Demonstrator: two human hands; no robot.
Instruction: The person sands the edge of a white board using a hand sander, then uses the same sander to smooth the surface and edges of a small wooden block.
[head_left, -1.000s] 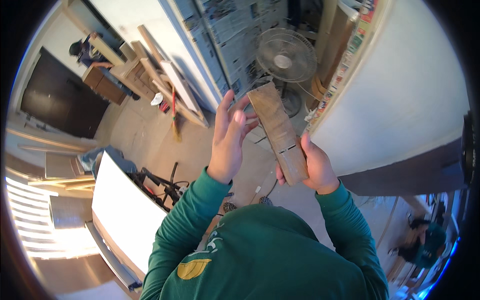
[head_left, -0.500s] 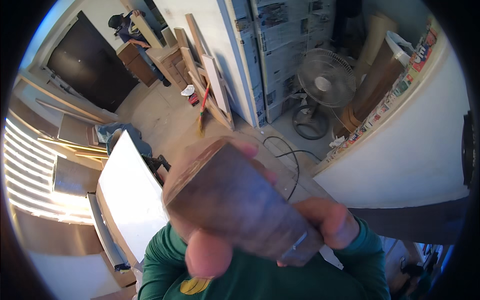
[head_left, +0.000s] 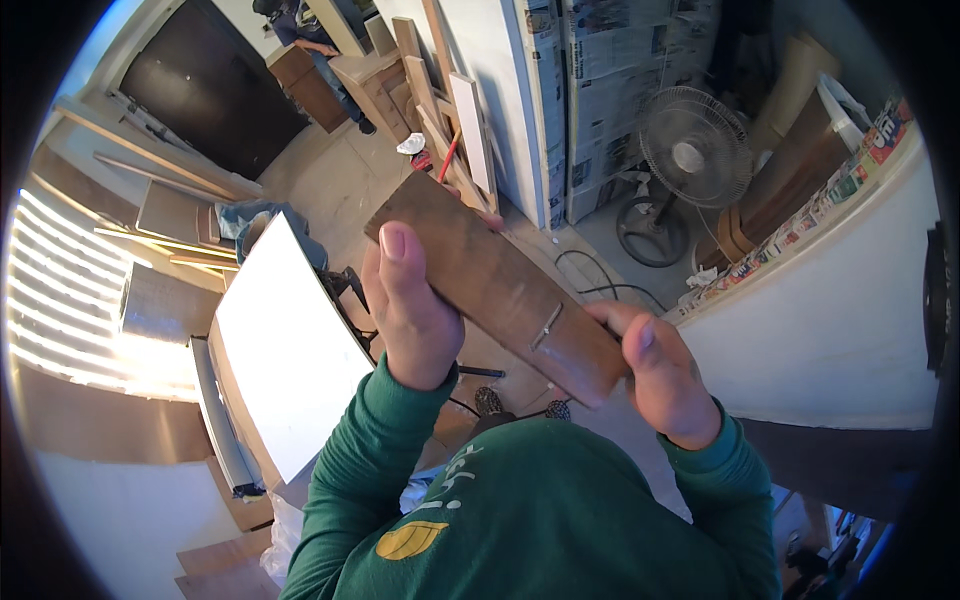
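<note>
A wooden hand plane (head_left: pixel 490 275) is held up in front of my chest, its flat brown sole turned toward me. Across the sole, nearer the right end, runs a narrow slit with a bright metal blade edge. My left hand (head_left: pixel 415 310) grips the far left end, thumb lying on the sole and fingers hidden behind. Around the near right end my right hand (head_left: pixel 665 370) is closed, its thumb at the side edge. The plane tilts from upper left down to lower right.
A large white panel (head_left: pixel 290 345) lies to my left. Ahead are a pedestal fan (head_left: pixel 688 157), a black cable (head_left: pixel 590 285) on the floor and leaning boards (head_left: pixel 470 130). A curved white partition (head_left: pixel 810 310) rises at right. Another person (head_left: pixel 300 30) stands far left, beside wooden furniture.
The plane has moved away from my head and its sole now shows sharply. Both hands went with it and keep their hold. My view has tipped down, bringing my feet into sight.
</note>
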